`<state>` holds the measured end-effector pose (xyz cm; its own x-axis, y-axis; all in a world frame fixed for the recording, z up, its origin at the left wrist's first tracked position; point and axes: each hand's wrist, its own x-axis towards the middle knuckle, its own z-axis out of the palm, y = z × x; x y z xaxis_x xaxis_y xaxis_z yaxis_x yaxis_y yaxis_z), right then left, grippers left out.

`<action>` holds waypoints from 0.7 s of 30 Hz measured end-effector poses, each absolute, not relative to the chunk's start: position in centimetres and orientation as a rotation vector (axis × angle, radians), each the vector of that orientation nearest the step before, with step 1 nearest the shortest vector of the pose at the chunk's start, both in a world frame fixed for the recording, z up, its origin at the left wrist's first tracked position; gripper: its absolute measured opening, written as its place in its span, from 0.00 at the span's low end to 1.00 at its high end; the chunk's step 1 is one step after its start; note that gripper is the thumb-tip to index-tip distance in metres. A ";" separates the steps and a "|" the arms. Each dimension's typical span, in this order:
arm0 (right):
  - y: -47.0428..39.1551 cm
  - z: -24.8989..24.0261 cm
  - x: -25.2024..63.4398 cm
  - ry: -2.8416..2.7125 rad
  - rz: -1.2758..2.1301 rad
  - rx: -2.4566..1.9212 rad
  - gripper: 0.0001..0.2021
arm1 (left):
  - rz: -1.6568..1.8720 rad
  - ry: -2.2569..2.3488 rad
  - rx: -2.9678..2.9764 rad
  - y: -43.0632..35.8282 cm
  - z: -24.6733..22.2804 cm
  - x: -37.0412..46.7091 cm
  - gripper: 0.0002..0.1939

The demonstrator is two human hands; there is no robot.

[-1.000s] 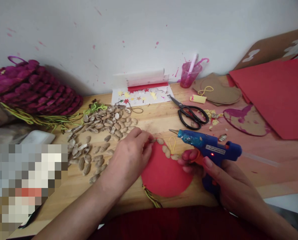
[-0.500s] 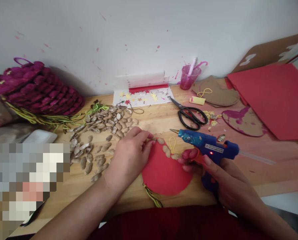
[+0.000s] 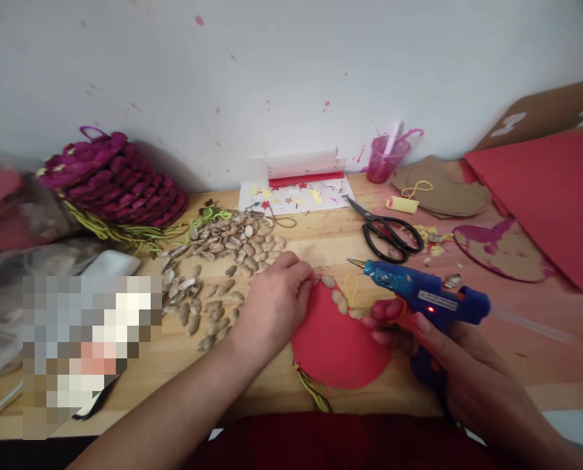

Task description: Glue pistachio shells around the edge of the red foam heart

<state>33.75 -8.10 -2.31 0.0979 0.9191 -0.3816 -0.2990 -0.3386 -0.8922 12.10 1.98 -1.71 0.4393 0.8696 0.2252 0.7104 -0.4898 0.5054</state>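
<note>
My left hand (image 3: 281, 297) is closed in a pinch at the upper left edge of a red heart-shaped card (image 3: 337, 349). Its fingertips press on a peanut shell, mostly hidden by the fingers. Several peanut shells (image 3: 340, 300) sit in a row along the card's top edge, beside a yellow string loop (image 3: 351, 287). My right hand (image 3: 448, 356) is wrapped round a blue hot glue gun (image 3: 431, 297) with a red light on, its nozzle pointing left above the table. Fingers of that hand also touch the card's right edge. Yellow-green threads (image 3: 313, 388) hang from the card's lower left.
Loose peanut shells (image 3: 215, 310) lie left of the card. Black scissors (image 3: 389, 235), a pink-stained cup (image 3: 386, 160), cardboard pieces (image 3: 442, 189) and red sheets (image 3: 555, 209) lie beyond and right. A purple shell-covered craft (image 3: 119, 179) leans at back left. A blurred-out object (image 3: 93, 352) is nearby.
The whole view has shifted, so everything appears farther right and slightly lower. My hands keep about the same places on the card and glue gun.
</note>
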 end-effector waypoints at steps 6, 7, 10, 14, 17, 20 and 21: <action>-8.1 -2.7 33.9 -0.632 1.419 -1.454 0.15 | 0.657 1.321 2.339 2.1 -1.9 12.1 0.10; -8.1 -2.7 33.9 -0.622 1.404 -1.478 0.16 | 0.659 1.320 2.339 2.2 -2.0 12.1 0.10; -7.8 -2.6 33.9 -0.599 1.374 -1.524 0.18 | 0.661 1.319 2.330 2.2 -2.1 12.1 0.10; -7.5 -2.2 33.7 -0.598 1.373 -1.519 0.18 | 0.671 1.294 2.317 2.3 -2.1 12.1 0.10; -7.4 -2.0 33.5 -0.600 1.349 -1.512 0.18 | 0.674 1.279 2.305 2.4 -2.1 12.0 0.09; -7.5 -2.1 33.4 -0.621 1.344 -1.480 0.17 | 0.683 1.268 2.302 2.5 -2.2 12.0 0.09; -7.5 -2.1 33.4 -0.612 1.341 -1.465 0.16 | 0.685 1.266 2.302 2.5 -2.2 12.0 0.09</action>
<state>33.39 -7.49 -2.12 0.2526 0.8726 -0.4181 -0.2556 -0.3566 -0.8986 11.97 2.48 -2.20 0.4630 0.8596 0.2161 0.6509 -0.4952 0.5754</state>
